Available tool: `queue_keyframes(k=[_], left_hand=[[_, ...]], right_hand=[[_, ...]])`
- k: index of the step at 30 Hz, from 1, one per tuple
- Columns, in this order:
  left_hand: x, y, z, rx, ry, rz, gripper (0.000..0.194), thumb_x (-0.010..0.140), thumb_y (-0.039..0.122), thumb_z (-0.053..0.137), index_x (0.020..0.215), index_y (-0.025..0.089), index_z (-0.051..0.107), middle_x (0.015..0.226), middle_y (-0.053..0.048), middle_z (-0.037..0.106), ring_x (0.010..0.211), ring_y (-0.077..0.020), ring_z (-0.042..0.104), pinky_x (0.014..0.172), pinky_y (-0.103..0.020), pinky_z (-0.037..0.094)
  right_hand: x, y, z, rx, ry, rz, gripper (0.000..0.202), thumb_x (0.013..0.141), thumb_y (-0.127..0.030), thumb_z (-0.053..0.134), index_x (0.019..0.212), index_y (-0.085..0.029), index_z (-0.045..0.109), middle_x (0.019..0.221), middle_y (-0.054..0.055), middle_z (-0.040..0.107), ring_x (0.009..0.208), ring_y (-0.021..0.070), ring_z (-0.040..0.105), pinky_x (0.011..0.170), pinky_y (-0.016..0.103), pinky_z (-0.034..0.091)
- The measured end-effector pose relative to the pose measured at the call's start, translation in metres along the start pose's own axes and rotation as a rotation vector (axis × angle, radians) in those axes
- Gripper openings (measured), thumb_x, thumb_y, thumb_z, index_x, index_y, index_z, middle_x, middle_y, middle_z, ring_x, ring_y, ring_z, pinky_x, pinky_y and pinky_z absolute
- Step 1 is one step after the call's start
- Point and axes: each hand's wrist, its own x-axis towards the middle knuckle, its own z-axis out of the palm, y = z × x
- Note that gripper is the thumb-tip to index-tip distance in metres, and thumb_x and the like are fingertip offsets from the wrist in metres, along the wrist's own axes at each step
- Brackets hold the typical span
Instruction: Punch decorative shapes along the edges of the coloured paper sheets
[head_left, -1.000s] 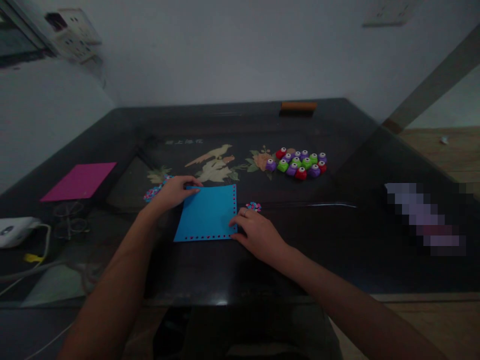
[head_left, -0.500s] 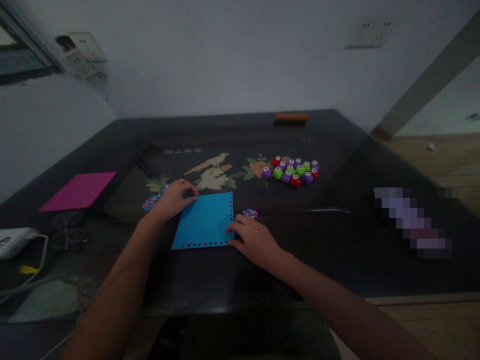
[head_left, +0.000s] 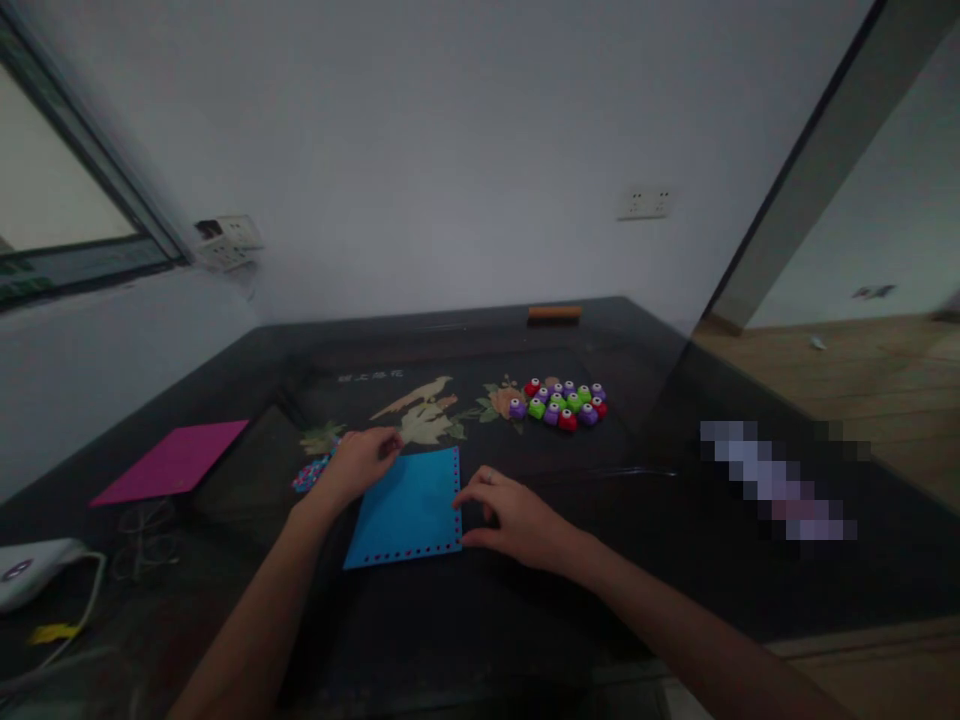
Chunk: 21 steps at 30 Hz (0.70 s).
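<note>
Blue sheet, right fingers at dotted edge, tabletop around

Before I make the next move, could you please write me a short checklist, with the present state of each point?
1. Blue sheet lying on the table: ok.
2. Bottom-edge dots uncovered: ok, the row is in view.
3. Right edge clear of fingers: not ok, the right hand has fingertips there.
4. Left hand free of small pieces: cannot tell, its fingers are curled.
5. Small-piece pile fully visible: not ok, the left hand and wrist partly hide it.
6. Pink sheet apart from the blue sheet: ok.
</note>
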Motion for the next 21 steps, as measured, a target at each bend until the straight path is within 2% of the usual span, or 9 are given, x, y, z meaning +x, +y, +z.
queue_keyframes(k=[3,5,8,9,11,15,18,21], left_hand=[[0.013,0.02,-0.012,-0.006,0.07,0.047,0.02,0.08,0.021,0.047,0.092,0.02,0.062,0.079,-0.003,0.068,0.074,-0.0183,0.063,0.07,-0.027,0.044],[0.026,0.04,-0.019,-0.054,0.114,0.106,0.025,0.082,0.023,0.047,0.104,0.02,0.058,0.078,-0.002,0.068,0.071,-0.0171,0.063,0.069,-0.027,0.044],[0.053,0.078,-0.018,-0.155,0.175,0.214,0.025,0.085,0.027,0.046,0.108,0.021,0.056,0.081,-0.001,0.068,0.07,-0.017,0.063,0.067,-0.027,0.045],[0.063,0.091,-0.014,-0.16,0.179,0.238,0.025,0.086,0.026,0.046,0.108,0.021,0.056,0.082,-0.001,0.068,0.071,-0.0167,0.062,0.067,-0.027,0.045],[0.086,0.117,0.001,-0.157,0.189,0.273,0.026,0.086,0.022,0.045,0.109,0.02,0.057,0.088,-0.003,0.068,0.078,-0.0161,0.062,0.071,-0.026,0.046],[0.129,0.157,0.043,-0.098,0.197,0.308,0.023,0.085,0.023,0.047,0.103,0.02,0.062,0.106,-0.007,0.065,0.101,-0.0195,0.057,0.088,-0.03,0.043],[0.151,0.175,0.072,-0.044,0.217,0.28,0.029,0.089,0.026,0.041,0.111,0.02,0.06,0.119,-0.009,0.06,0.115,-0.0233,0.049,0.099,-0.039,0.036],[0.165,0.185,0.093,-0.005,0.206,0.276,0.036,0.09,0.031,0.039,0.122,0.023,0.054,0.133,-0.008,0.051,0.126,-0.0243,0.038,0.106,-0.044,0.027]], right_hand=[[-0.005,0.021,-0.034,-0.026,0.155,0.016,0.023,0.078,-0.027,0.066,0.1,-0.019,0.063,0.1,0.004,0.055,0.074,0.0126,0.054,0.067,0.026,0.045],[-0.008,0.046,-0.058,-0.148,0.298,0.05,0.022,0.08,-0.029,0.063,0.101,-0.02,0.062,0.101,0.005,0.056,0.083,0.0161,0.055,0.074,0.03,0.045],[-0.012,0.092,-0.09,-0.42,0.466,0.091,0.032,0.078,-0.033,0.066,0.106,-0.019,0.06,0.11,0.009,0.056,0.104,0.0228,0.051,0.089,0.039,0.042],[-0.013,0.107,-0.099,-0.53,0.476,0.115,0.038,0.077,-0.035,0.066,0.11,-0.018,0.06,0.114,0.011,0.055,0.108,0.0246,0.049,0.092,0.041,0.04],[-0.015,0.134,-0.112,-0.654,0.447,0.148,0.048,0.077,-0.039,0.065,0.119,-0.019,0.056,0.121,0.013,0.052,0.115,0.028,0.044,0.096,0.045,0.037],[-0.013,0.171,-0.127,-0.69,0.403,0.168,0.077,0.061,-0.05,0.075,0.128,-0.021,0.051,0.135,0.016,0.044,0.129,0.0361,0.03,0.102,0.055,0.026],[-0.007,0.186,-0.131,-0.692,0.348,0.163,0.09,0.057,-0.061,0.073,0.134,-0.024,0.045,0.142,0.015,0.038,0.135,0.0374,0.021,0.104,0.058,0.021],[-0.003,0.196,-0.132,-0.683,0.302,0.159,0.094,0.059,-0.066,0.067,0.138,-0.025,0.039,0.144,0.014,0.036,0.136,0.0355,0.022,0.105,0.056,0.022]])
